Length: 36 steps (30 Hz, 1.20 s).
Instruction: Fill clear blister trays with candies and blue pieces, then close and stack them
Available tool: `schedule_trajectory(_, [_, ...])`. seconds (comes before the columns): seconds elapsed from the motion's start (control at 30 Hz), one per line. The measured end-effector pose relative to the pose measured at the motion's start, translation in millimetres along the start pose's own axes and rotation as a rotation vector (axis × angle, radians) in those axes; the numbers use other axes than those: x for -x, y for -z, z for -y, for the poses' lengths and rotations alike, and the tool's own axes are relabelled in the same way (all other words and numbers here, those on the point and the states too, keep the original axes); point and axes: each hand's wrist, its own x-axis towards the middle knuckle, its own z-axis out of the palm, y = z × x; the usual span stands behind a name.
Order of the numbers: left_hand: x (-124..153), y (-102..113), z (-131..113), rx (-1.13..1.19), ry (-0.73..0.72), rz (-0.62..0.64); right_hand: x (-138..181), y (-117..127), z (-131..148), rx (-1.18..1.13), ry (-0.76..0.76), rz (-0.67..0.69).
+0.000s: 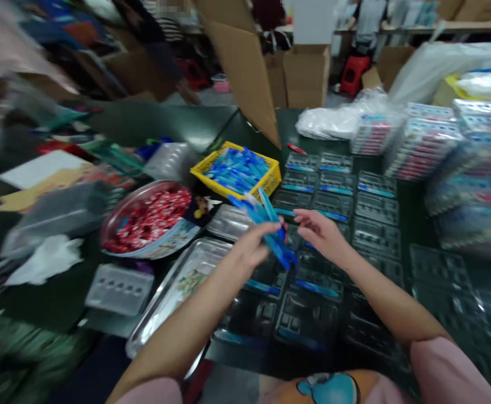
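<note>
My left hand is closed round a bunch of several blue pen-like sticks that fan upward above the table. My right hand is just to the right of the bunch, fingers curled and reaching toward it; motion blur hides whether it grips one. Below both hands lie clear plastic blister trays in rows on a dark green table, several with one blue stick in a slot. A yellow basket full of the same blue sticks stands just beyond my hands.
A round metal bowl of red-and-white packets sits at left, with empty metal trays near me. Stacks of packed blister cards rise at right. Cardboard boxes and other people stand at the back.
</note>
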Motion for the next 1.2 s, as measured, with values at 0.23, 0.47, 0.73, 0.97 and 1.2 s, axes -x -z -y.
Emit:
schedule_trajectory(0.23, [106.4,-43.9,126.2,0.111,0.727,0.315,107.9,4.8,11.5,-0.257,-0.069,0.195])
schedule_trajectory(0.47, [146.5,-63.2,164.3,0.141,0.819,0.334,185.8,-2.7,21.6,-0.348,-0.199,0.136])
schedule_trajectory(0.73, [171.9,-83.4,164.4,0.095,0.694,0.399,246.6,4.3,48.0,-0.36,-0.29,0.084])
schedule_trajectory(0.97, [119.4,-109.8,164.0,-0.064,0.316,0.105,232.9,6.8,2.0,-0.322,-0.45,-0.259])
schedule_trajectory(1.2, [72.5,-115.2,157.5,0.011,0.227,0.149,175.5,73.9,-36.0,-0.562,-0.476,-0.489])
